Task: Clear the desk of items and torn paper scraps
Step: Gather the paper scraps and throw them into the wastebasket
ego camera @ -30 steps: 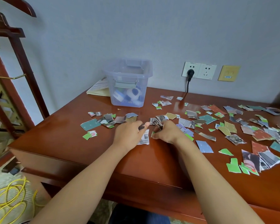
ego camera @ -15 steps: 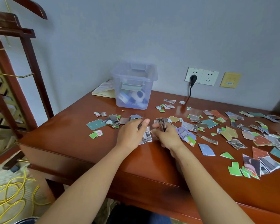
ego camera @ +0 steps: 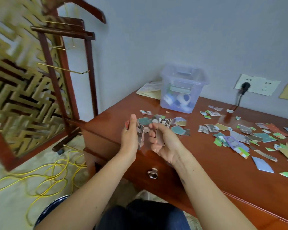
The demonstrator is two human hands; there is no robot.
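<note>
The tabletop (ego camera: 206,163) carries most of the work left. Loose scraps (ego camera: 236,140) lie strewn across its right half, and a smaller cluster (ego camera: 178,128) sits just beyond your hands, near the clear bin (ego camera: 181,95) at the back, which has small items inside. To your left, the wooden stand (ego camera: 91,75) and the yellow cable (ego camera: 48,181) coiled on the floor crowd the way off that corner, so mind your footing if you turn there. Your left hand (ego camera: 129,140) grips a folded wad of scraps (ego camera: 140,135) between thumb and fingers. Your right hand (ego camera: 166,145) curls its fingers round a second bundle (ego camera: 160,138). Both hover over the front left corner. You seem to be making one handful, so press the two lots together, pinch firmly so nothing flutters out, and drop them in one go. The dark round rim (ego camera: 48,209) by your knee may be a waste bin, though blur leaves that unsure.
</note>
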